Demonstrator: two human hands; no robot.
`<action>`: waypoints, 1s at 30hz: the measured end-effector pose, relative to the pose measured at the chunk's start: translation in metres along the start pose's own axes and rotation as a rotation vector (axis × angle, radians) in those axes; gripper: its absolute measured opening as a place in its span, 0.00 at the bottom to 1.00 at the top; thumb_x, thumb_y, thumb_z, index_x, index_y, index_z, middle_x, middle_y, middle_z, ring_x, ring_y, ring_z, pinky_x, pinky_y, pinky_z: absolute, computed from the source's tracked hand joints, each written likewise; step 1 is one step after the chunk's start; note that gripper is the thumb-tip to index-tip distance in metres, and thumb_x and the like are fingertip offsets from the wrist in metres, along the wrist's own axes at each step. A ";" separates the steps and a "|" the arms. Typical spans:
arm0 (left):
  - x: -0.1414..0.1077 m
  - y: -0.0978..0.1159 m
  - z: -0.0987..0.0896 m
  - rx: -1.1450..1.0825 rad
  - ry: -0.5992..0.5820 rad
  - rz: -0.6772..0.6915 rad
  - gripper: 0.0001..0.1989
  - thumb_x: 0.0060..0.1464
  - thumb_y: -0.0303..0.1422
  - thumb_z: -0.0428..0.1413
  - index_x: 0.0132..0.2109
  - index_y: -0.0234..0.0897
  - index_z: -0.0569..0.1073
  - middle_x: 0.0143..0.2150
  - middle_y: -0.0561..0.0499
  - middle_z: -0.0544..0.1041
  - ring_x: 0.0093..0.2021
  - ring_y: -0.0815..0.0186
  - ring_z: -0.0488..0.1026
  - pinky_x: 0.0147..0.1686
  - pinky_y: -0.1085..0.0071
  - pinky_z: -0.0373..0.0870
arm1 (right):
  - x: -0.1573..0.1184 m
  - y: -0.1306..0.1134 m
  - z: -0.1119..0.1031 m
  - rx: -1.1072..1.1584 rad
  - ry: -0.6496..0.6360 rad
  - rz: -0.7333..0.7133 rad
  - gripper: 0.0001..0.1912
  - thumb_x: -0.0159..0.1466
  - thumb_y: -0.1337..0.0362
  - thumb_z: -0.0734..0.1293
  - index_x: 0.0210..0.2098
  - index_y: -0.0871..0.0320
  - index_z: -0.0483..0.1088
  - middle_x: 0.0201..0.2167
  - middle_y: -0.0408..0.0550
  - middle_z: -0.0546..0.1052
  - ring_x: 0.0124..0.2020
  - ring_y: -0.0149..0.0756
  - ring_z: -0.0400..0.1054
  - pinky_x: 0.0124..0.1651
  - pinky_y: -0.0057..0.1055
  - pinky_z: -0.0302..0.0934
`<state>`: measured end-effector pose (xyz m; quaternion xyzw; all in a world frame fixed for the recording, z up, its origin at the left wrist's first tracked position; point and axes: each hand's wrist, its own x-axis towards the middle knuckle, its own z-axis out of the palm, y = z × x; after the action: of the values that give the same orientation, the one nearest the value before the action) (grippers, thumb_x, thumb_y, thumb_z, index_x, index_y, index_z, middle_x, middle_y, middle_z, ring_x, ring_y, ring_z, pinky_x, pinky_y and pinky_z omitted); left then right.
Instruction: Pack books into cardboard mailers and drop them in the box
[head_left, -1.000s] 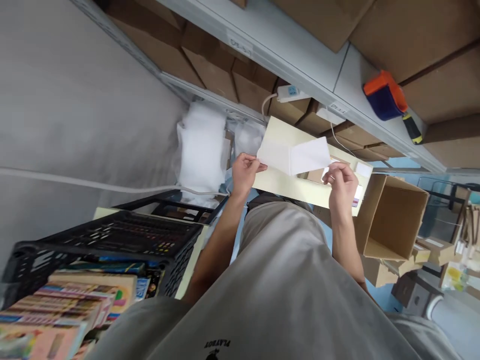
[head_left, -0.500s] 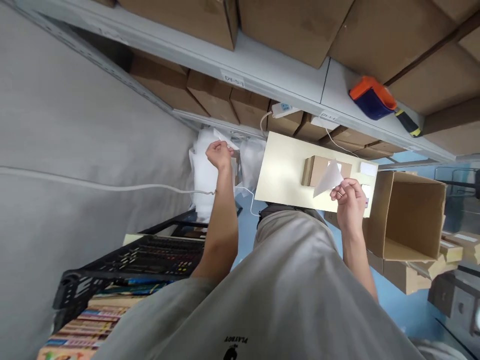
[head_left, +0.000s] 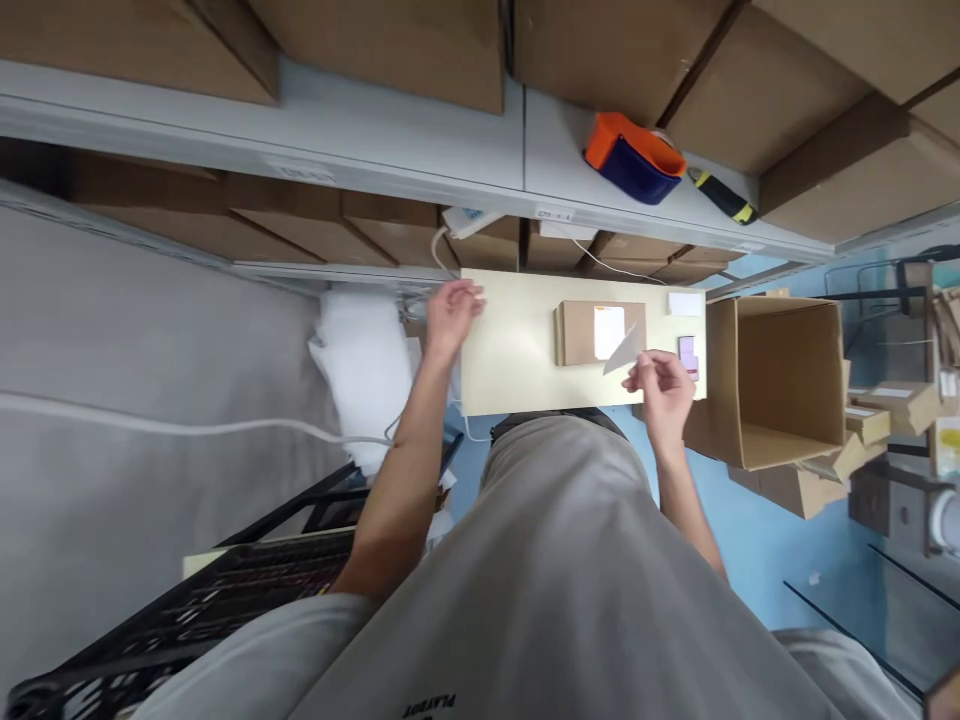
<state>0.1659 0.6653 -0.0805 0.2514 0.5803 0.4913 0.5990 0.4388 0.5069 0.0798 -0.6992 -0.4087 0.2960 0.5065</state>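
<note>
the slip [head_left: 621,352] is pinched between thumb and fingers of the right hand [head_left: 664,390], held over the near right corner of the box [head_left: 581,332]; whether it touches the box i cannot tell. behind it, on the box's upper face, lies a white label [head_left: 609,332], partly overlapped from this view. the left hand [head_left: 452,318] is well to the left of the box, at the edge of the table [head_left: 510,380], its fingers loosely bent with nothing seen in them (the tips are a little blurred). the step in hand looks like handling the slip above the box, with the label already on; as i judge it, the next move calls for a light, steady pinch, since so thin a sheet may bend or flutter, and the left hand is free to help. right of the box, on the same table, are a white card [head_left: 685,304] and a purple packet [head_left: 688,357]. farther right is an open carton [head_left: 791,380]. beyond the box runs a shelf [head_left: 420,125], bearing an orange-and-blue tool [head_left: 634,157] and a cutter [head_left: 724,195].
</note>
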 end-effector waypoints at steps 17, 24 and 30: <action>-0.159 -0.030 0.147 -0.093 -0.219 -0.325 0.29 0.57 0.59 0.72 0.48 0.39 0.80 0.51 0.42 0.88 0.42 0.60 0.86 0.44 0.66 0.81 | 0.019 0.118 -0.068 -0.591 -0.580 -0.747 0.10 0.79 0.69 0.68 0.52 0.51 0.81 0.46 0.47 0.89 0.35 0.31 0.82 0.36 0.29 0.70; -0.160 -0.055 0.174 -0.023 -0.133 -0.414 0.27 0.49 0.53 0.78 0.44 0.39 0.81 0.49 0.45 0.86 0.47 0.59 0.84 0.45 0.67 0.81 | 0.039 0.145 -0.105 -0.583 -0.626 -0.790 0.11 0.79 0.69 0.68 0.52 0.50 0.82 0.41 0.46 0.88 0.34 0.32 0.80 0.38 0.30 0.71; -0.164 -0.068 0.193 -0.140 -0.170 -0.491 0.21 0.54 0.46 0.76 0.46 0.38 0.82 0.49 0.44 0.85 0.46 0.60 0.84 0.55 0.59 0.84 | 0.052 0.158 -0.114 -0.474 -0.682 -0.730 0.11 0.79 0.69 0.67 0.51 0.50 0.81 0.44 0.45 0.88 0.36 0.32 0.81 0.40 0.31 0.71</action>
<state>0.3937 0.5463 -0.0281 0.1013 0.5361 0.3473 0.7627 0.6016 0.4748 -0.0349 -0.4714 -0.8209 0.2107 0.2440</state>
